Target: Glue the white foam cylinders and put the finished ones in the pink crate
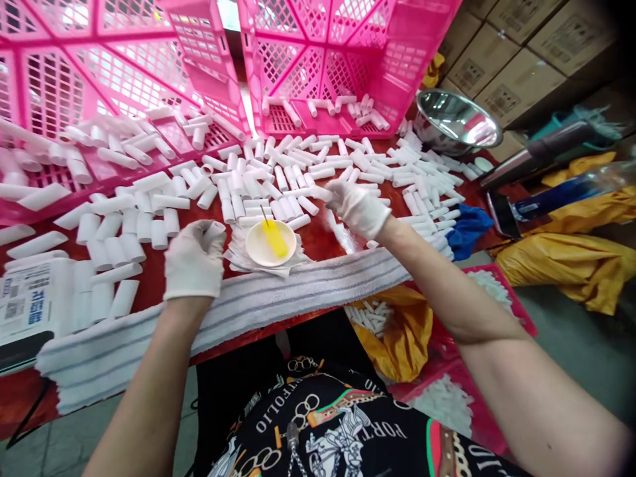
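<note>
My left hand (195,260), in a white glove, is closed near the table's front edge, its fingers curled round a white tube (214,231) whose end shows at the fingertips. Further right, my gloved right hand (360,209) reaches over the pile, thumb and fingers pinched on another white tube (320,193). Between the hands sits a small white dish (253,248) on a stack of white paper or cloth (285,266). Lying in the dish is a yellow tool with a thin metal pin (275,240). Many loose white tubes (248,185) cover the red table.
Two pink crates (422,46) lie tipped at the back, with tubes inside. A striped towel (278,291) runs along the front edge. At right are a steel bowl (454,122), a blue cloth (470,228) and cartons (511,73). A yellow bag (415,331) with white pieces hangs below.
</note>
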Demonstrator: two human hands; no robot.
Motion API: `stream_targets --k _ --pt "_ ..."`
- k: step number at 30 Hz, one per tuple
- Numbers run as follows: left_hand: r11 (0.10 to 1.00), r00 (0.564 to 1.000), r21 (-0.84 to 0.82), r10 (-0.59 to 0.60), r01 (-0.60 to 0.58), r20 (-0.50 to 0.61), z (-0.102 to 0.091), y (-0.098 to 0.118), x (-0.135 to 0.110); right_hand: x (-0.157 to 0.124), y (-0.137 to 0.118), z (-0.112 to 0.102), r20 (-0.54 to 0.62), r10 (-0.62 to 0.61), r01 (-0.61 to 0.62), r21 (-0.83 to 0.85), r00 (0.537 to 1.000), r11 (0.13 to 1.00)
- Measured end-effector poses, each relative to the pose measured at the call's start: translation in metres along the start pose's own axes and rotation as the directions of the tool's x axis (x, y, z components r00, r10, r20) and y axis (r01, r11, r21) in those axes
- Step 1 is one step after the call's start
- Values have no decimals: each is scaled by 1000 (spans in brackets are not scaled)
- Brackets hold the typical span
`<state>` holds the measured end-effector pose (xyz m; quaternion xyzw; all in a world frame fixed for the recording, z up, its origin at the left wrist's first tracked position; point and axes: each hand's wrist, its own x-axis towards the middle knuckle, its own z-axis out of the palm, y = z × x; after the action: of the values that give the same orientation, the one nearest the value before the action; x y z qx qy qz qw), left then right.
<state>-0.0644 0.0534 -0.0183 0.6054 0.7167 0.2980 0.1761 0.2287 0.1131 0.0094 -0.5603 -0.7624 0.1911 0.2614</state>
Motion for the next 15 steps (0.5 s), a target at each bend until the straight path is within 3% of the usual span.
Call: stream_targets --k 3,5,7,11,15 --pt "989 999 -144 -43 42 -6 12 7 -11 -22 -18 12 64 7 -22 244 998 969" --pt "989 998 -135 -67 66 1 21 11 -13 -29 -25 30 199 14 -109 476 980 873" --pt "992 997 -94 -79 79 6 27 14 -11 -28 -29 47 291 53 -224 596 955 771" --pt "992 994 -91 -86 91 61 26 14 -4 -14 -30 67 231 141 -234 448 963 863" --pt "987 993 -134 -73 86 98 23 11 -4 -15 -28 71 89 7 -43 409 996 912"
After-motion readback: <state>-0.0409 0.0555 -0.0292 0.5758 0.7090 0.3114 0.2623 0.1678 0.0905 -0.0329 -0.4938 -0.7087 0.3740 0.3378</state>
